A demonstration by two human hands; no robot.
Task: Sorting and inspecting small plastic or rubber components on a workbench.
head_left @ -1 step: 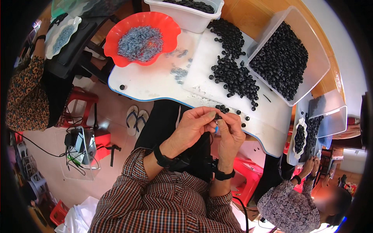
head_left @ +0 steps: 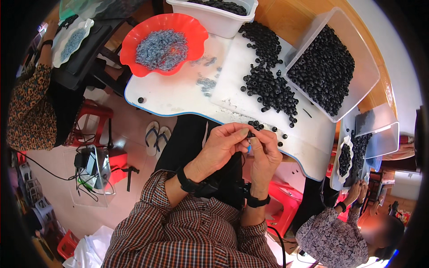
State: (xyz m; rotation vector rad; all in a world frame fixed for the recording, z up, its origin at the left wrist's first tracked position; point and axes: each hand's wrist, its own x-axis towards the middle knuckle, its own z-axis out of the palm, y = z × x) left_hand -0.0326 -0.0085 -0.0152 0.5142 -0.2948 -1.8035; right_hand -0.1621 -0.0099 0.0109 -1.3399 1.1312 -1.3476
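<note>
Both hands meet above the table's near edge, fingertips pinched together. Between them is a small black ring-like part, mostly covered by the fingers. My left hand grips it from the left with thumb and forefinger. My right hand holds it from the right, its thumb pressed up against it. A bit of blue shows by the fingers; what it is I cannot tell. Just beyond the fingertips lie several loose black parts. Farther off, a heap of the same black parts spreads over a white board.
A red wavy-edged bowl holds small grey-blue pieces. A clear bin of black parts lies tipped at the right; a white tub stands behind. Co-workers sit left and right. Sandals and a red stool are on the floor.
</note>
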